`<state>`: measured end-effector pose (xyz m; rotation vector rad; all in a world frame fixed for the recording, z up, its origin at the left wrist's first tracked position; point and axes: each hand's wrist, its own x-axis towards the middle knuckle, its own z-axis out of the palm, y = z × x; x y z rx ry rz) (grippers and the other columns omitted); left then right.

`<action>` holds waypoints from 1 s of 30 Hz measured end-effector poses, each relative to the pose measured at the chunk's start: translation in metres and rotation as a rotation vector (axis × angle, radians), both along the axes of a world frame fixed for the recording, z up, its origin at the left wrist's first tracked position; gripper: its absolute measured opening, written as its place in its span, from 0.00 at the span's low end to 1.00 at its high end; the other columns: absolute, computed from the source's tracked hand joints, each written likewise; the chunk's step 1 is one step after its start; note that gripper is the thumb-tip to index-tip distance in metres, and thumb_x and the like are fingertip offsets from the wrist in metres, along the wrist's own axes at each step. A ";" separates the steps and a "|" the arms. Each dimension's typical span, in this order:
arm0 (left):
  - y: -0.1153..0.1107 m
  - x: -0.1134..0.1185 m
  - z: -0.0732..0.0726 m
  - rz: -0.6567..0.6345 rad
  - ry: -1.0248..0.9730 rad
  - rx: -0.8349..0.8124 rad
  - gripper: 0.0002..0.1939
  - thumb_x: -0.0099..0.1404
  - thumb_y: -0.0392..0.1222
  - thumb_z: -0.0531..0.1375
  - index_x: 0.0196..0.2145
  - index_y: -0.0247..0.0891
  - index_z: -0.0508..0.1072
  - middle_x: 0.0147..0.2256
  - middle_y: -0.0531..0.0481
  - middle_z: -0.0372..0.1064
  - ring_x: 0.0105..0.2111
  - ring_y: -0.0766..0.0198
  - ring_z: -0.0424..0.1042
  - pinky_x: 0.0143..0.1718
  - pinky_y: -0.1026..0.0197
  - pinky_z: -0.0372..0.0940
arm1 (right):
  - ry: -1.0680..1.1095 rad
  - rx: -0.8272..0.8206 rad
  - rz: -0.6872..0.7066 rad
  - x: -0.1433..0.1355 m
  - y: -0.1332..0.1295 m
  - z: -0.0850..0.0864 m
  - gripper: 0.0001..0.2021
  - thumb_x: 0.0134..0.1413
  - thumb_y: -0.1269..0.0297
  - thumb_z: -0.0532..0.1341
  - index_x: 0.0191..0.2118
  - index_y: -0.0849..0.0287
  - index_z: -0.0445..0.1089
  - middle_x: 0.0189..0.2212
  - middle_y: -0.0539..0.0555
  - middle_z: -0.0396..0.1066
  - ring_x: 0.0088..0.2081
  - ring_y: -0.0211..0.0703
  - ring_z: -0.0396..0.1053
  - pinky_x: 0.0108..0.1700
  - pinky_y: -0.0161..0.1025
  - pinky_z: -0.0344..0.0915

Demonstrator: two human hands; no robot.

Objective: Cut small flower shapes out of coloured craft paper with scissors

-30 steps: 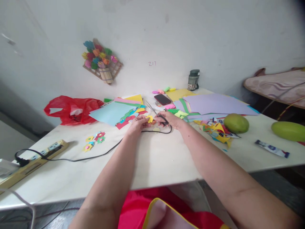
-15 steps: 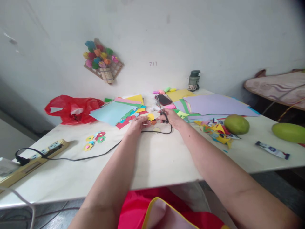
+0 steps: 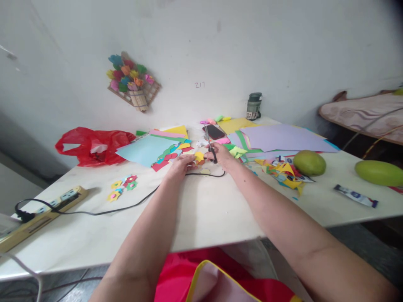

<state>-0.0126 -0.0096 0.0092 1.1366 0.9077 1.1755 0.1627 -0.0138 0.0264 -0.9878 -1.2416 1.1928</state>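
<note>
My right hand [image 3: 221, 154] is closed round the black handles of a pair of scissors [image 3: 213, 154], whose blades point away toward the wall. Just left of it, a small yellow paper piece [image 3: 199, 156] sits between my two hands, with a bit of orange below it. My left hand [image 3: 185, 162] pinches the left side of that piece; its fingertips are partly hidden. Finished-looking paper flowers [image 3: 122, 188] in yellow, red, green and blue lie on the table left of my left forearm. A black cable [image 3: 208, 175] runs across the table in front of my hands.
At left stand a red plastic bag [image 3: 97, 147] and a power strip [image 3: 44, 216]. Coloured sheets [image 3: 280, 137], a phone [image 3: 214, 132] and a flask [image 3: 253, 107] are farther back. Paper scraps [image 3: 288, 174], green mangoes [image 3: 310, 162] and a glue tube [image 3: 355, 196] lie at right.
The view has shifted slightly. My right hand has turned the scissors a little, and its fingers have come closer to the yellow paper piece. My left hand stays almost in place.
</note>
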 end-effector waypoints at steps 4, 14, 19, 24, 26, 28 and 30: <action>0.000 0.000 -0.001 -0.002 0.011 -0.004 0.14 0.43 0.44 0.69 0.26 0.32 0.74 0.25 0.50 0.70 0.21 0.69 0.66 0.29 0.61 0.66 | -0.001 -0.005 -0.021 -0.001 -0.003 0.004 0.16 0.34 0.76 0.68 0.33 0.60 0.65 0.15 0.42 0.66 0.19 0.33 0.66 0.22 0.29 0.59; -0.001 0.000 0.001 -0.009 0.006 -0.022 0.12 0.44 0.42 0.68 0.26 0.31 0.74 0.23 0.51 0.69 0.22 0.69 0.66 0.28 0.62 0.66 | -0.001 0.017 -0.001 0.001 0.001 0.000 0.17 0.33 0.74 0.69 0.34 0.60 0.66 0.15 0.43 0.66 0.19 0.33 0.66 0.22 0.29 0.58; -0.001 0.001 0.002 -0.048 0.009 -0.026 0.11 0.47 0.42 0.66 0.27 0.32 0.74 0.24 0.49 0.71 0.21 0.69 0.66 0.28 0.62 0.66 | -0.001 0.007 -0.011 0.001 0.001 0.001 0.17 0.31 0.73 0.69 0.32 0.60 0.65 0.14 0.43 0.65 0.17 0.33 0.64 0.21 0.29 0.58; 0.000 0.001 0.003 -0.066 0.026 -0.031 0.12 0.48 0.44 0.64 0.28 0.32 0.74 0.25 0.48 0.71 0.21 0.67 0.67 0.29 0.61 0.67 | -0.020 -0.014 -0.023 0.000 0.000 0.002 0.17 0.32 0.72 0.69 0.32 0.59 0.65 0.14 0.43 0.65 0.18 0.33 0.64 0.21 0.30 0.58; 0.000 0.001 0.002 -0.071 0.023 -0.021 0.12 0.48 0.44 0.65 0.28 0.33 0.73 0.26 0.48 0.72 0.22 0.68 0.67 0.29 0.61 0.67 | -0.028 -0.022 -0.031 -0.001 -0.001 0.003 0.17 0.32 0.72 0.69 0.32 0.59 0.65 0.14 0.43 0.64 0.18 0.33 0.64 0.21 0.30 0.58; 0.000 0.000 0.001 -0.071 0.018 -0.013 0.12 0.46 0.43 0.67 0.27 0.33 0.72 0.25 0.49 0.71 0.22 0.68 0.68 0.30 0.61 0.67 | -0.035 -0.031 -0.031 -0.002 -0.002 0.004 0.17 0.32 0.74 0.69 0.32 0.59 0.65 0.14 0.42 0.64 0.18 0.33 0.63 0.21 0.29 0.58; -0.001 -0.001 0.000 -0.064 0.017 -0.008 0.13 0.43 0.41 0.68 0.25 0.34 0.70 0.23 0.51 0.70 0.21 0.68 0.68 0.30 0.61 0.67 | -0.030 -0.036 -0.023 -0.003 -0.004 0.004 0.16 0.33 0.75 0.68 0.32 0.59 0.64 0.13 0.42 0.63 0.17 0.32 0.63 0.21 0.29 0.58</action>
